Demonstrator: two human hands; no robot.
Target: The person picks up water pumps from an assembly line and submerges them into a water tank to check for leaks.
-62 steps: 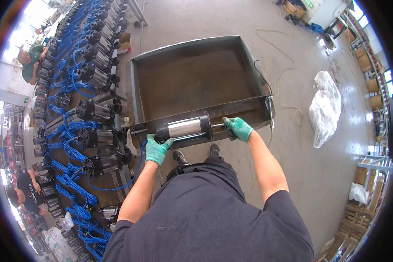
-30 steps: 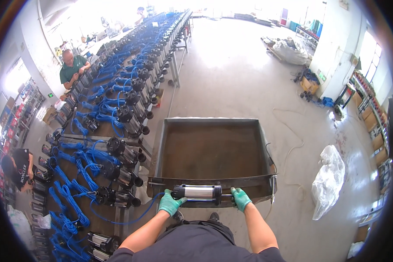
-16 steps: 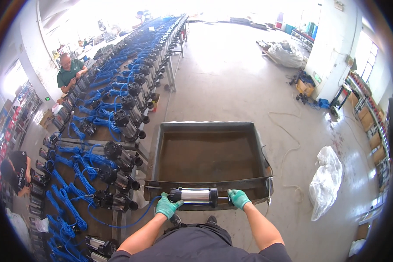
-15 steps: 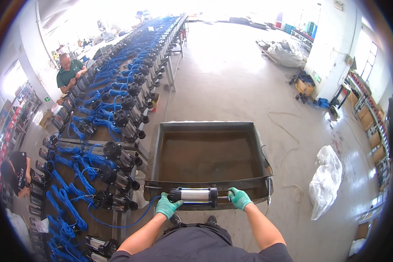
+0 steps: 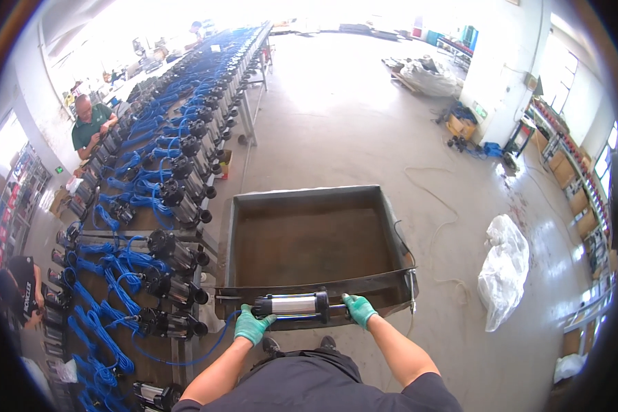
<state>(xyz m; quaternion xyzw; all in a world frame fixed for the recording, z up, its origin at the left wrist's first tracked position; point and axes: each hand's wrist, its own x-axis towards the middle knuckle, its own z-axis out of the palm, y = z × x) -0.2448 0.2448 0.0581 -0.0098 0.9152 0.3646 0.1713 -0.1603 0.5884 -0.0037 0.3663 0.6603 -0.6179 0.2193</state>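
Note:
A submersible pump with a silver barrel and black ends lies level across the near edge of a water-filled metal tank. My left hand, in a green glove, grips its left end, the thumb along the underside. From that end a blue cable loops away to the left. At the other end, my right hand, gloved alike, is closed around a short metal rod that sticks out of the pump. The fingertips of both hands are partly hidden.
On my left runs a long bench crowded with similar pumps and coiled blue cables. Two people work along its far side. To the right, a crumpled clear plastic sheet and a thin hose lie on the floor. Shoes show below the tank.
The whole view has swung slightly, so the scene sits further left. Both hands keep their places on the pump and rod, with little visible movement against the tank.

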